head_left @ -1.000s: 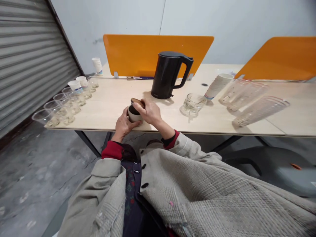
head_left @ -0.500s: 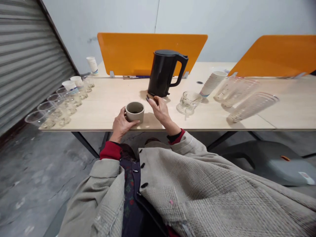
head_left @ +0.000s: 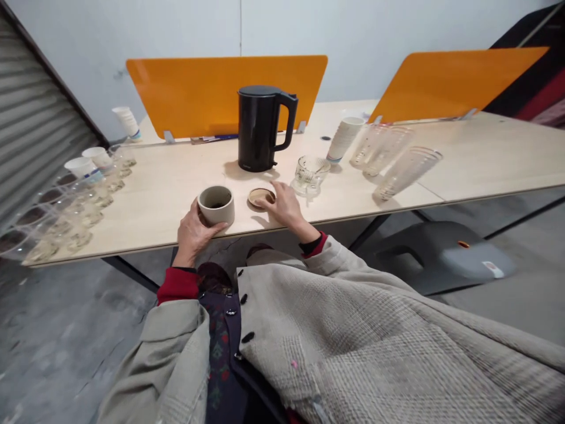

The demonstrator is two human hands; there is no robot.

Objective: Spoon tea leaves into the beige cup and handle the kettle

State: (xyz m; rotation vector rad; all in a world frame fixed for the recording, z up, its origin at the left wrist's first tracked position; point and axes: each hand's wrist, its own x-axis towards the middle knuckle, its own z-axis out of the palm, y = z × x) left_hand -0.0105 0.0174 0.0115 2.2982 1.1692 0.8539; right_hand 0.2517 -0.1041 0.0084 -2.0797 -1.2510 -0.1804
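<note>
A small grey cup point(head_left: 216, 204) stands near the front edge of the bench point(head_left: 168, 188), lid off, with something dark at its bottom. The left hand point(head_left: 193, 227) wraps around its side. Just beside it lies a round brown lid point(head_left: 259, 196); the right hand point(head_left: 285, 204) rests flat and loose, fingertips on the lid. Behind stand a black kettle point(head_left: 261, 128) and an empty glass jug point(head_left: 310, 174). Clear plastic cups point(head_left: 79, 212) line the left edge.

- Bare worktop point(head_left: 168, 182) lies open to the left of the left hand point(head_left: 193, 227), up to the row of plastic cups point(head_left: 83, 194).
- Beyond the right hand point(head_left: 285, 206) stand the kettle point(head_left: 261, 126) and the glass dish point(head_left: 310, 174), blocking a forward reach.
- Farther right, toppled cup stacks point(head_left: 388, 156) crowd the worktop.
</note>
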